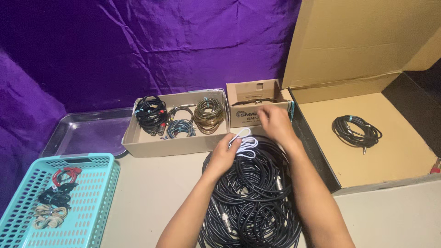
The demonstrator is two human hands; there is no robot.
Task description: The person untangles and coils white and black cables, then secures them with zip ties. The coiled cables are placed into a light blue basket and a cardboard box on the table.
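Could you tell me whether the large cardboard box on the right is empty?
No, one coiled black cable lies on the floor of the large box, with the rest of that floor bare.

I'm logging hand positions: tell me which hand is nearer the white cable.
Left. The left hand grips the white cable over the black cable pile; the right hand hovers just beyond it, apart.
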